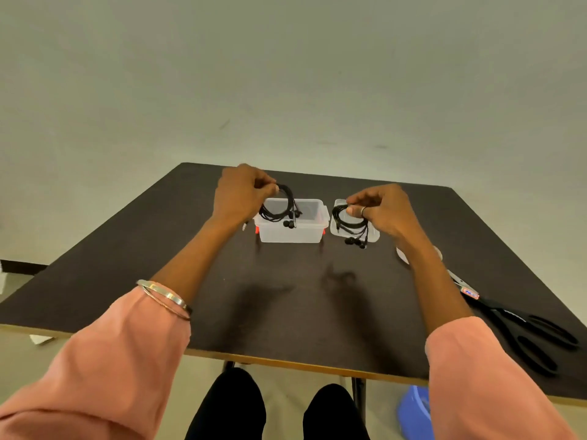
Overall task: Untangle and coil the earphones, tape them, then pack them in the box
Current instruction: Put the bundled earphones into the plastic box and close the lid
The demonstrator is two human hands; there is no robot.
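— Pale wall (286,74) behind, and a dark brown worktop (286,296) with a light edge in front of the person. What is on it?

— A clear plastic box (290,230) with red clips stands open toward the far side. Just right of it lies its clear lid (374,235), flat on the worktop.

— And the hands?

— The left hand (238,195) is raised over the box's left end, its fingers (265,182) curled and pinching the top of a black coiled earphone (281,208). The coil hangs down in front of the box opening, buds at the bottom (whether it reaches inside the box I cannot tell).

— The other one?

— The right hand (381,208) hovers above the lid, fingers bent, thumb and forefinger pinching a second coiled earphone (351,223). Its loops and buds dangle over the lid. A ring sits on one finger.

— Anything else nearby?

— Black-handled scissors (524,325) lie at the right edge of the worktop, well apart from the box. A roll of clear tape (402,254) peeks out from under the right forearm, mostly hidden. Pink sleeves (127,360) cover both arms, with metal bangles (165,298) on the left wrist. Below the worktop edge a blue tub (414,411) sits on the floor at the right.
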